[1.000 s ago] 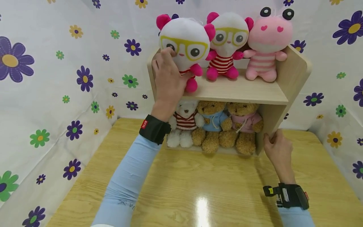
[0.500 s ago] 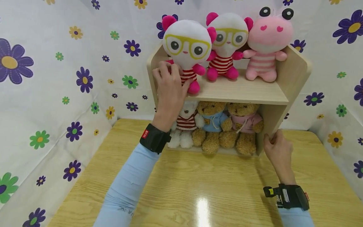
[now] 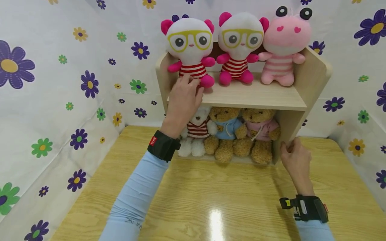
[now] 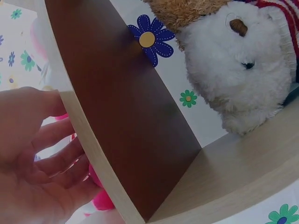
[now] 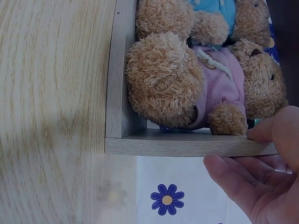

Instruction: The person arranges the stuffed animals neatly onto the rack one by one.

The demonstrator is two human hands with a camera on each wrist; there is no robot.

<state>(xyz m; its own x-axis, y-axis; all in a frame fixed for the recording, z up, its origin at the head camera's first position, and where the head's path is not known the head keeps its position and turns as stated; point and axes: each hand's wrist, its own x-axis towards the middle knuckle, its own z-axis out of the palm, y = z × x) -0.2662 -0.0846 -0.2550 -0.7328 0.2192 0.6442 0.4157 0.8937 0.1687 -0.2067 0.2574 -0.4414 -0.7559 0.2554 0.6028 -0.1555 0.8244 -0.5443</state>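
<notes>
My left hand [image 3: 184, 102] is at the lower front of a plush panda [image 3: 190, 50] with yellow glasses, pink ears and a red-striped body, sitting upright at the left end of the upper shelf. Its fingers touch the toy's lower body and hide one leg. In the left wrist view the fingers [image 4: 60, 158] are spread, with pink plush showing between them and the board edge. With my right hand [image 3: 297, 160] I pinch the front edge of the wooden shelf's [image 3: 313, 78] right side panel, thumb inside and fingers outside, as the right wrist view shows.
A matching panda [image 3: 238, 67] and a pink plush hippo [image 3: 278, 63] sit further right on the upper shelf. Below are a white bear [image 3: 197, 130], a bear in blue [image 3: 226, 129] and one in pink [image 3: 260, 130]. The unit stands on a wooden table [image 3: 193, 190] before a flowered backdrop.
The left panda has gone from leaning right in my left hand's grasp to sitting upright, further left and back. My left hand has slid down to its legs. The right hand has stayed put.
</notes>
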